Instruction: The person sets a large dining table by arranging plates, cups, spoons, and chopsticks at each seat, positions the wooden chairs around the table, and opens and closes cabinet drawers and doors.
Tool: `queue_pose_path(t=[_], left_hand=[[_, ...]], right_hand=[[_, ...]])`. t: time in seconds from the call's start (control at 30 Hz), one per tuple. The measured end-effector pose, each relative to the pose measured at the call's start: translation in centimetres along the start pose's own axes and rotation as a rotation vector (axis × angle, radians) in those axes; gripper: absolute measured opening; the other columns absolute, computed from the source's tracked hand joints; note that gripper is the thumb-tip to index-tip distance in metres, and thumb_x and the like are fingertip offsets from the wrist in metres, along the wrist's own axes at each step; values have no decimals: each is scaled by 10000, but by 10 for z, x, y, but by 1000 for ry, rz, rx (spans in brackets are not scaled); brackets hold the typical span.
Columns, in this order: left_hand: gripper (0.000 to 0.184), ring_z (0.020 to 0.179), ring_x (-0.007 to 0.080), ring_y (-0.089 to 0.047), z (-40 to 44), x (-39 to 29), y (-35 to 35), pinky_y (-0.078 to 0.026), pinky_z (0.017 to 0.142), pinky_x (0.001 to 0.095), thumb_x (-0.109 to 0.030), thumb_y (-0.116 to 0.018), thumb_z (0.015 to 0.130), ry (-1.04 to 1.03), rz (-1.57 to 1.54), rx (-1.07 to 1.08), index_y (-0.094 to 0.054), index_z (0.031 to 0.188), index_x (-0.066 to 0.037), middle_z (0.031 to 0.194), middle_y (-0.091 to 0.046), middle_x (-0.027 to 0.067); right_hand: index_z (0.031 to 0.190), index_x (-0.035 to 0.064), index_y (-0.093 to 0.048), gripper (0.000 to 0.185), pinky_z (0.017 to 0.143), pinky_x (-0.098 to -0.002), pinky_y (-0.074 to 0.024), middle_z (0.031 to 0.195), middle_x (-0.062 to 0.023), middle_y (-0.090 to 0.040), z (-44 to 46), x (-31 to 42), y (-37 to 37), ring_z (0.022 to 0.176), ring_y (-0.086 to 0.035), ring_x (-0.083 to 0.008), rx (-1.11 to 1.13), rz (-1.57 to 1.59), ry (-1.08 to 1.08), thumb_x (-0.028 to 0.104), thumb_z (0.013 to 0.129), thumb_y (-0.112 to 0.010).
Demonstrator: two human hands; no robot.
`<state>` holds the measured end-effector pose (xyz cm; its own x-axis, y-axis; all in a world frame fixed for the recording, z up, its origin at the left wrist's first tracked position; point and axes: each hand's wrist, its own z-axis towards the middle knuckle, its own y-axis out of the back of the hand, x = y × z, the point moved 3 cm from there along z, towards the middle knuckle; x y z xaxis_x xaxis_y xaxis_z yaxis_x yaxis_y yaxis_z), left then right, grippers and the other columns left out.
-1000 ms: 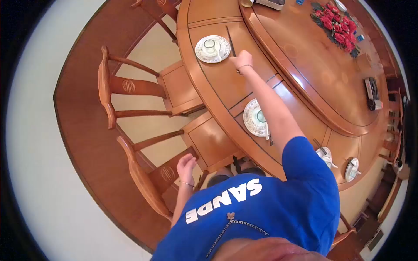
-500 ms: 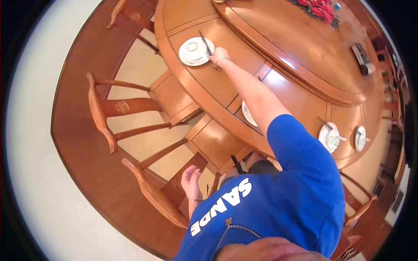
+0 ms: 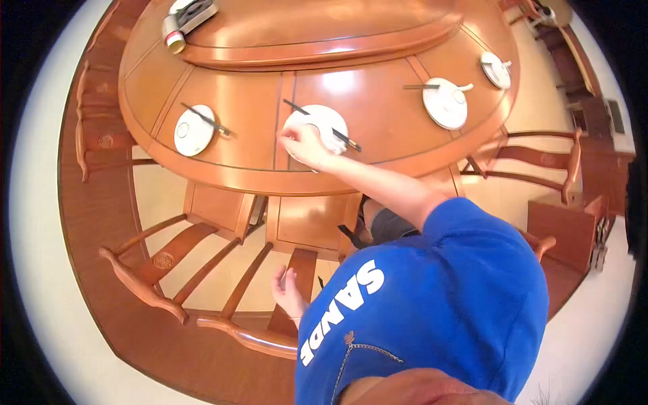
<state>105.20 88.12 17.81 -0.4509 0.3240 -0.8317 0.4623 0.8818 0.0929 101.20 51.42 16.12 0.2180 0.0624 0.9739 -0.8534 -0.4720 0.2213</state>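
Observation:
My right hand (image 3: 305,146) reaches over the near edge of a white plate (image 3: 322,117), its fingers curled together. Whatever lies between them, if anything, is hidden. Dark chopsticks (image 3: 347,140) cross this plate at a slant; only their two ends show dark, and the middle cannot be made out. Part of the plate is covered by my hand. Low on the left, my left hand (image 3: 288,294) hangs beside a chair back with its fingers apart, holding nothing. To the left sits another white plate (image 3: 191,138) with dark chopsticks (image 3: 206,120) across it.
The round wooden table (image 3: 250,101) carries a raised centre (image 3: 324,34) with a dark and silver object (image 3: 189,20) on it. Two more plates (image 3: 442,111) stand to the right. Wooden chairs (image 3: 165,260) line the near side, close to my legs.
My view has swung round along the table. My right hand has left the chopsticks on the plate now to the left and come over the middle plate. My left hand stays low.

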Motion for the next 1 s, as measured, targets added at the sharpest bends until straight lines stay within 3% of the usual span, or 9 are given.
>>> queue_pose_path(t=[0.1,0.3,0.47,0.63,0.7,0.77,0.83,0.87,1.0], left_hand=[[268,950,140,-579,-9,-8,-17,-472,828,256,-25,-639,854,-29,74,119,-564,1110,9,1059,-610,87],[290,1009,143,-565,-22,-14,-28,-469,861,262,-24,-624,864,-119,146,212,-553,1142,21,1074,-608,82],[268,965,132,-568,-40,-44,-28,-471,839,259,-49,-626,869,-378,205,126,-581,1125,17,1053,-613,74],[230,872,96,-571,-69,-60,-27,-475,743,231,-34,-620,870,-628,331,13,-592,1095,4,981,-615,53],[230,843,88,-572,-76,-52,-25,-470,699,211,-35,-630,862,-695,305,2,-599,1087,-8,956,-614,56],[241,828,88,-572,-83,-41,-18,-475,686,207,-48,-650,845,-677,383,25,-608,1080,-14,950,-610,56],[245,816,91,-571,-97,-30,-13,-482,667,216,-52,-654,836,-585,486,57,-607,1072,-5,974,-596,57],[261,794,97,-572,-106,-29,-14,-486,645,222,-56,-656,830,-671,520,74,-604,1078,3,986,-582,64],[306,835,133,-612,-108,-16,-3,-510,669,247,-70,-665,821,-717,667,200,-590,1106,11,1010,-595,105]], right_hand=[[911,-6,-672,197,681,-301,-507,813,-123,-685,-80,-23,64,717,-636,-171,-237,-6,-108,162,815,-640],[850,-4,-672,141,638,-281,-499,765,-89,-681,-171,-71,167,674,-619,-126,-359,-170,-141,125,827,-619],[875,-22,-660,149,523,-250,-463,692,-50,-638,-208,-87,224,575,-572,-88,-370,17,-268,117,831,-627],[899,-21,-664,146,486,-218,-449,714,-37,-652,-229,-100,245,558,-567,-71,-274,-30,-186,110,851,-617],[862,-17,-659,157,527,-273,-481,692,-76,-656,-238,-111,248,563,-598,-123,-142,-108,-135,135,828,-634],[829,-22,-664,198,634,-351,-508,729,-160,-664,-241,-119,258,652,-646,-248,-88,-205,-42,171,815,-619],[820,-19,-669,220,675,-381,-507,749,-180,-661,-243,-125,270,706,-646,-303,8,-406,9,195,804,-622],[819,-14,-673,230,714,-405,-502,764,-193,-656,-246,-127,277,740,-636,-341,73,-421,29,209,792,-625],[836,-28,-664,259,763,-414,-493,844,-224,-653,-271,-88,320,813,-630,-355,368,-783,128,223,793,-619]])
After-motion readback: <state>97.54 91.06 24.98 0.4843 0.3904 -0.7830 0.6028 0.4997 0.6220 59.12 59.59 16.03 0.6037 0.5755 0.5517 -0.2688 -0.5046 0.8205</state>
